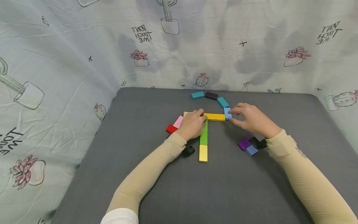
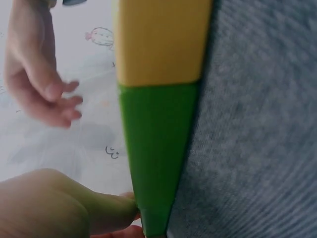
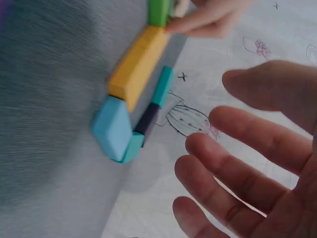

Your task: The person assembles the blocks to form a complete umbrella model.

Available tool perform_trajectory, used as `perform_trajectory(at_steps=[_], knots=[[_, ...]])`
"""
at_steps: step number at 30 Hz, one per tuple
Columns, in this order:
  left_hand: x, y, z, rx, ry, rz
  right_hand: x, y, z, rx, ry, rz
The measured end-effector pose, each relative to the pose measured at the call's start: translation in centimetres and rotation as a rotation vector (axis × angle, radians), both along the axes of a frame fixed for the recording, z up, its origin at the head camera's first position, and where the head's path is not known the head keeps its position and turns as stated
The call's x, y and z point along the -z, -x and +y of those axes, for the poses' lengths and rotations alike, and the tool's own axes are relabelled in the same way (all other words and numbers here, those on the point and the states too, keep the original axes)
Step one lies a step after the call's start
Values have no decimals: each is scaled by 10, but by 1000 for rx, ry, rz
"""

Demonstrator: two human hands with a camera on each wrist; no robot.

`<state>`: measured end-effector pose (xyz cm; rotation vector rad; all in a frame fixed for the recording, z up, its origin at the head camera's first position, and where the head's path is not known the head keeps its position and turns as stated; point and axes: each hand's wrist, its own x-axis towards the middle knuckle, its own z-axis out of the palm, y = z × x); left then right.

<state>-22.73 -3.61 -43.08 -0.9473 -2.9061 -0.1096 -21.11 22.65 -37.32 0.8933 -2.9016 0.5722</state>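
My left hand (image 1: 193, 124) bends over the top of a straight column of blocks. In the left wrist view its thumb lies along the side of the far green block (image 2: 157, 218), which its fingers hold. The column runs down through a green block (image 1: 203, 137) to a yellow block (image 1: 203, 153). A yellow-orange bar (image 1: 214, 117) extends right from the column's top, up to a light blue block (image 1: 227, 113). Just right of that block is my right hand (image 1: 249, 118), fingers spread apart; nothing shows between them in the right wrist view.
Teal (image 1: 198, 95), dark (image 1: 211, 95) and teal (image 1: 222, 102) blocks curve along the back. Pink (image 1: 177, 122) and red (image 1: 171, 128) blocks lie left of my left hand. Purple (image 1: 244, 143) and blue (image 1: 251, 150) blocks lie below my right wrist. A patterned cloth (image 1: 212, 46) hangs behind the grey table (image 1: 223, 193).
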Motion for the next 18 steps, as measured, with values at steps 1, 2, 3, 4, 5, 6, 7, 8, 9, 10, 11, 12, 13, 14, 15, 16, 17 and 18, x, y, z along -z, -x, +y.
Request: perform_trajectory(at_steps=[1, 2, 3, 4, 5, 6, 7, 8, 9, 10, 11, 12, 13, 14, 15, 16, 17, 18], knots=[[0, 0, 0, -3, -2, -2, 2, -5, 2, -1, 0, 9], [0, -1, 1, -6, -3, -3, 3, -9, 5, -2, -3, 15], [0, -1, 2, -9, -3, -4, 4, -14, 7, -4, -8, 19], [0, -1, 2, -12, -2, -8, 5, -18, 9, -6, -12, 20], [1, -1, 2, -16, 0, -11, 6, -22, 10, -9, -19, 19], [1, -1, 2, -19, 2, -13, 7, -26, 12, -16, -28, 17], [2, -1, 2, -21, 4, -14, 8, -30, 14, -23, -37, 14], [2, -1, 3, -22, 6, -12, 8, -34, 16, -29, -47, 12], [2, -1, 3, -23, 9, -10, 9, -37, 17, -35, -55, 9], [3, -1, 3, -23, 9, -9, 10, -40, 19, -41, -64, 6], [3, -1, 3, -23, 9, -6, 10, -43, 21, -46, -73, 5], [3, -1, 3, -23, 9, -3, 11, -45, 22, -52, -77, 4], [3, -1, 3, -23, 7, -1, 12, -48, 24, -53, -79, 1], [3, -1, 3, -22, 5, 1, 12, -50, 25, -54, -84, 0], [3, -1, 2, -21, 1, 2, 13, -52, 26, -53, -88, -1], [3, -1, 2, -20, -2, 2, 14, -54, 27, -53, -91, -3], [3, -1, 2, -20, -5, 3, 14, -56, 28, -52, -93, -5], [3, -1, 2, -20, -6, 2, 15, -58, 28, -57, -96, -8]])
